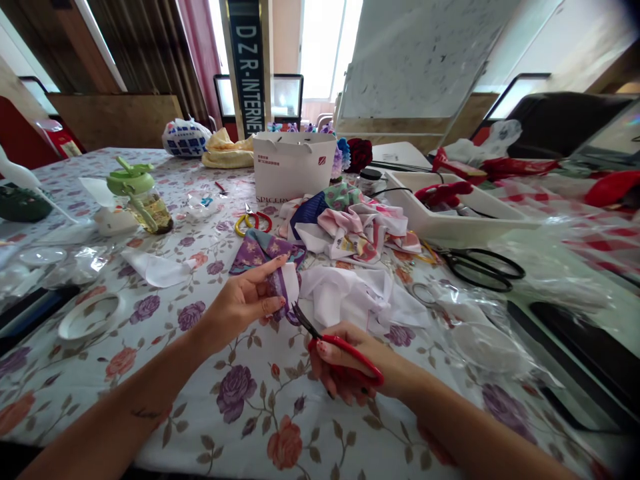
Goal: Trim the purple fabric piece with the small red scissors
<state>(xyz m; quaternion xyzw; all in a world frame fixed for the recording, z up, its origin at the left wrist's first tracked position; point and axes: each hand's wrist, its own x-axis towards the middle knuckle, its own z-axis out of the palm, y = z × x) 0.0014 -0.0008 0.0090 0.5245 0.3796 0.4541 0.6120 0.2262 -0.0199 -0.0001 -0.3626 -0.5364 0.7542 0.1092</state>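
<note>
My left hand (243, 300) pinches a folded piece of purple patterned fabric (265, 257) with a white edge between thumb and fingers. My right hand (343, 363) is shut on a pair of red-handled scissors (350, 352). Their dark blades (303, 321) point up and left and reach the lower edge of the purple fabric. The blade tips are hidden at the cloth. Both hands are above a table with a floral cloth (280, 373), and a crumpled white fabric (350, 297) lies just right of the purple piece.
Fabric scraps (345, 230) are heaped behind my hands. Yellow-and-red-handled scissors (253, 223), black-handled shears (483, 270), a white paper bag (295, 167), a white tray (440, 207), a green-lidded bottle (143, 197) and clear plastic bags (480, 333) stand about the table.
</note>
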